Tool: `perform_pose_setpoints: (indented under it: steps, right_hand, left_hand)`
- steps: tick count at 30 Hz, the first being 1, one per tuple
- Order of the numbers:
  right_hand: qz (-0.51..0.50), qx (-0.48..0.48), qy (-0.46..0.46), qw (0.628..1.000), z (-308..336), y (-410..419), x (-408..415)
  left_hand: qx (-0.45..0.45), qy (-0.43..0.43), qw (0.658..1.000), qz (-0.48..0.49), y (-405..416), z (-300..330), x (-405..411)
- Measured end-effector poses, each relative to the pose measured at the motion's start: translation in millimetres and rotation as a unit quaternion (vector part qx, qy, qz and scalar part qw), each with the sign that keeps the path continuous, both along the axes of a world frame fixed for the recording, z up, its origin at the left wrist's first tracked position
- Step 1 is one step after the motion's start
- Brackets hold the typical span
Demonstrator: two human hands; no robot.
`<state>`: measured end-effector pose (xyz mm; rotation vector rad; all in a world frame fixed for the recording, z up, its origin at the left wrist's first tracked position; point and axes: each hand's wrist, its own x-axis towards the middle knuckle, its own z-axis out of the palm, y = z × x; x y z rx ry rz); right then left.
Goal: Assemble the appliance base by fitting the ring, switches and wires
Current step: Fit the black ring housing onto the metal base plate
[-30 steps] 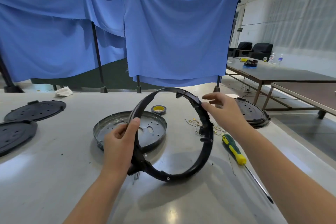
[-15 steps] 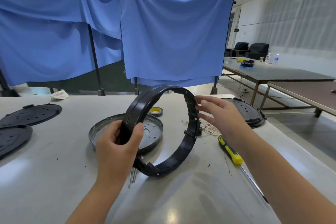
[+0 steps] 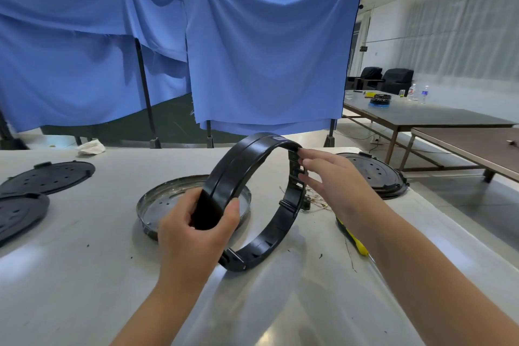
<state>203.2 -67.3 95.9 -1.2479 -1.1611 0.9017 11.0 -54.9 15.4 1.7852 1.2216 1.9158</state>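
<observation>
A black plastic ring (image 3: pixel 261 244) stands nearly upright above the grey table. My left hand (image 3: pixel 196 227) grips its near left side, thumb over the outer wall. My right hand (image 3: pixel 334 182) has straight fingers whose tips touch the ring's far right edge. Behind the ring lies a round metal base pan (image 3: pixel 157 205) with holes in its floor. A tangle of thin wires (image 3: pixel 317 205) lies on the table just right of the ring, partly hidden by my right hand.
A yellow-handled screwdriver (image 3: pixel 354 241) lies under my right forearm. Black perforated discs sit at the left (image 3: pixel 47 177), (image 3: pixel 16 213) and at the right (image 3: pixel 373 174). A crumpled white cloth (image 3: pixel 91 146) lies at the table's far edge. Blue cloth screens stand behind; other tables stand at the right.
The ring has turned more edge-on and upright in my left hand. My right hand let its fingers straighten and now only touches the far rim. The view tilted up a little.
</observation>
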Motion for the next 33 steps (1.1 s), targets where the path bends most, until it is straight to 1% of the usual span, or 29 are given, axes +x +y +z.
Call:
perform_pose_setpoints:
  steps: [3, 7, 10, 17, 21, 28, 33]
  right_hand:
    - [0.002, 0.0, 0.015, 1.0, 0, -4, -1]
    - [0.014, -0.004, 0.001, 1.0, 0, -4, 2]
    - [0.012, -0.013, -0.031, 0.999, -1, -4, 4]
    - [0.009, -0.022, 0.03, 0.999, 3, -6, 2]
    - [0.006, -0.04, 0.095, 0.995, 6, -7, 3]
    - [0.01, -0.072, 0.115, 0.991, 6, -2, 4]
    - [0.015, -0.108, 0.128, 0.986, 3, 2, 17]
  left_hand:
    - [0.009, 0.003, 1.0, -0.009, -3, 1, 2]
    - [0.023, 0.015, 1.0, -0.01, -7, 4, 5]
    - [0.026, 0.022, 0.999, -0.006, -7, 4, 5]
    - [0.039, 0.036, 0.998, -0.014, -11, 6, 7]
    - [0.037, 0.053, 0.998, -0.006, -14, 6, 11]
    - [0.046, 0.073, 0.996, -0.004, -17, 6, 14]
    - [0.096, 0.148, 0.984, 0.027, -15, 1, 18]
